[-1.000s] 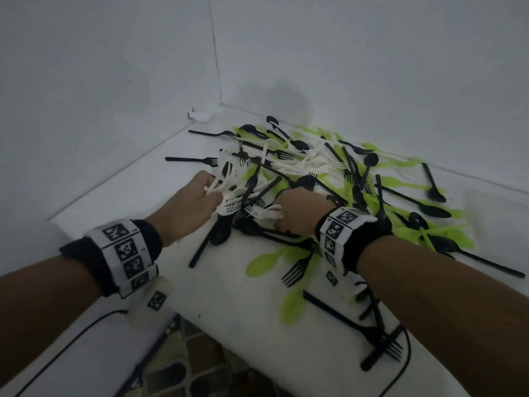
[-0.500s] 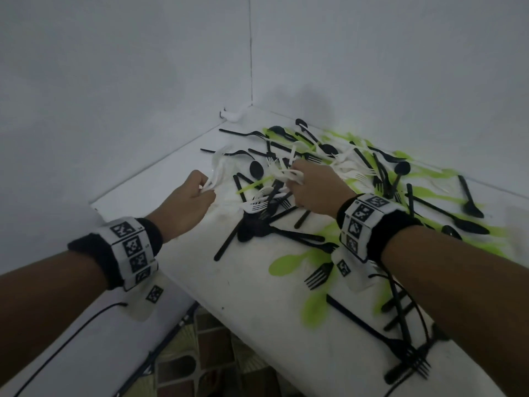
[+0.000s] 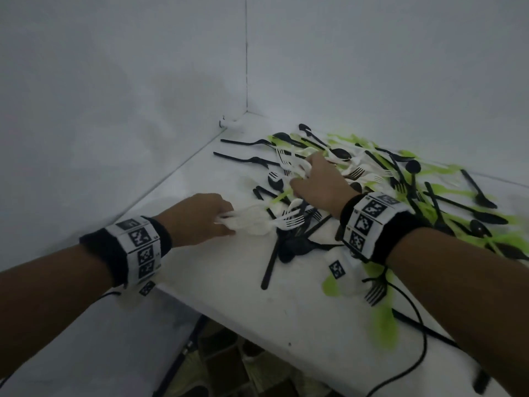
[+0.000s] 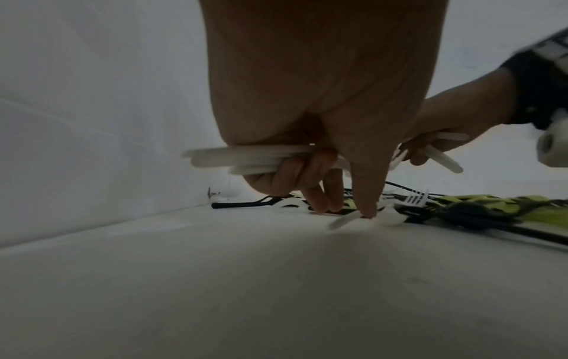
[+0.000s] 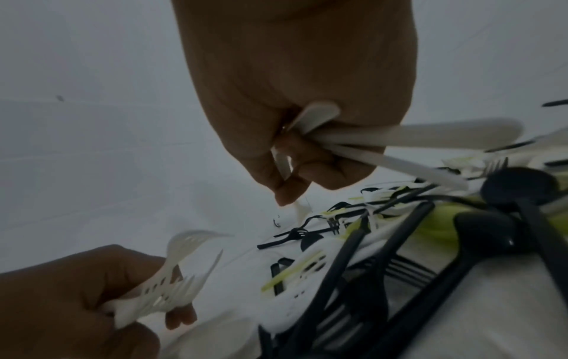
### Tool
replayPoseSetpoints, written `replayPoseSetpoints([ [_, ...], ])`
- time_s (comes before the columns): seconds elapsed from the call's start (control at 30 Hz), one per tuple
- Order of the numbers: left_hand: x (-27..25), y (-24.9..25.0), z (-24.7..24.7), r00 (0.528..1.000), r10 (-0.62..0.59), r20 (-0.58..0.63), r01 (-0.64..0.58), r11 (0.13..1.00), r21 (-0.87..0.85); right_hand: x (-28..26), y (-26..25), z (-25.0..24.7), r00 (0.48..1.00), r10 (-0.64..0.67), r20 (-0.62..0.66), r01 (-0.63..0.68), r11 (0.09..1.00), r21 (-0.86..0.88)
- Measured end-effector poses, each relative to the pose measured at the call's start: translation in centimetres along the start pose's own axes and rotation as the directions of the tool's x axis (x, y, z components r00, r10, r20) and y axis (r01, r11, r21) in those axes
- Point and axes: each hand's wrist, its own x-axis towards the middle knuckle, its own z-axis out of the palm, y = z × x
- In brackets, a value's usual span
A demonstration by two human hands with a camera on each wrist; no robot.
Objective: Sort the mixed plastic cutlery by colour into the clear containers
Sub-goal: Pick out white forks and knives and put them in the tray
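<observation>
A heap of black, green and white plastic cutlery [image 3: 380,179] lies spread over the white table [image 3: 223,285]. My left hand [image 3: 200,222] grips a bundle of white cutlery [image 3: 254,222] at the heap's near-left edge; its handles [image 4: 245,155] stick out past my curled fingers. One left fingertip [image 4: 367,209] touches a white piece on the table. My right hand [image 3: 317,181] sits over the middle of the heap and grips several white pieces [image 5: 399,138], their fork ends [image 3: 286,161] pointing away. No clear container is in view.
Two white walls meet in a corner [image 3: 246,110] behind the table. The table's near edge [image 3: 257,339] drops to a tiled floor [image 3: 223,365]. A black cable [image 3: 412,333] runs from my right wristband over the edge. Loose black forks [image 3: 246,160] lie near the left wall.
My right hand has moved further into the heap with its white pieces. My left hand has lowered to the table with its white bundle, now pointing right. The view has shifted left.
</observation>
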Motion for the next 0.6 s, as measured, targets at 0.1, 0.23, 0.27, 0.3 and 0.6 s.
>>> replayPoseSetpoints([
  [0.1,0.3,-0.9,0.5,0.998,0.064,0.021,-0.064,0.998,0.016,-0.2,-0.2,1.4,0.998,0.061,-0.001,-0.061,0.997,-0.049],
  [0.23,0.5,-2.0,0.7,0.988,0.152,0.004,-0.152,0.988,-0.034,-0.6,-0.7,2.5,0.993,0.109,-0.038,-0.110,0.993,-0.030],
  [0.27,0.5,-2.2,0.5,0.986,0.168,-0.003,-0.168,0.985,-0.046,-0.8,-0.7,2.7,0.991,0.129,-0.045,-0.130,0.992,-0.007],
  [0.3,0.4,-2.4,0.3,0.986,0.167,0.006,-0.166,0.985,-0.055,-0.9,-0.7,2.8,0.986,0.156,-0.053,-0.156,0.988,0.015],
  [0.6,1.0,-4.5,-1.9,0.969,0.013,0.247,0.023,0.990,-0.142,-1.7,0.1,2.3,0.953,0.268,-0.144,-0.246,0.957,0.153],
])
